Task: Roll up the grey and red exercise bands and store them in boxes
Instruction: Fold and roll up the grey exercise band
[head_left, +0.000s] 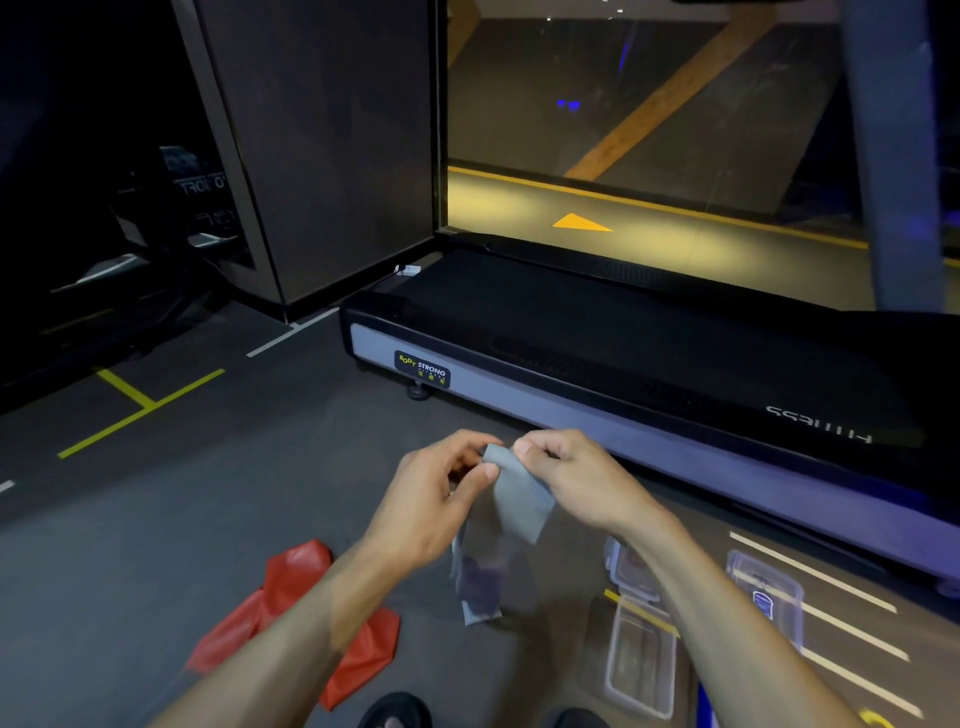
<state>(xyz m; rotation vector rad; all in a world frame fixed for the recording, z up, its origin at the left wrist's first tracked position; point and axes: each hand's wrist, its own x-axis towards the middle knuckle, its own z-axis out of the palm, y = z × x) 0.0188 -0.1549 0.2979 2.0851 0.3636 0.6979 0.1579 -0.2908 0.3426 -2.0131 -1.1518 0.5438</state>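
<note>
The step in hand looks like the start of rolling the thin grey stretchy exercise band (519, 499). Both hands hold its top end up in the air at the centre of the view: the left hand (441, 493) pinches the band's top edge between thumb and curled fingers, and the right hand (566, 473), at about three o'clock from it, pinches the same edge from the other side. The rest of the band hangs down towards six o'clock, folded over on itself, its lower end near the dark rubber gym floor (156, 519).

The crumpled red sheet-like exercise band (296, 597) lies untouched on the floor at about seven o'clock from the hands. Two clear plastic storage boxes wait at about four to five o'clock: the near clear box (641, 660) and the far clear box with a blue label (766, 592), well apart from the red band.

The next move, I judge, calls for tucking the pinched edge over tightly and turning it between the fingertips, keeping the sides square (thin rubber skews easily).

Whether any roll has yet formed is hidden behind the fingers. The left forearm covers part of the red band, the right forearm crosses what seems a third clear lid or box, and the hanging band's lower folds are blurred. A black and grey treadmill base (571, 384) lies at twelve to two o'clock.
</note>
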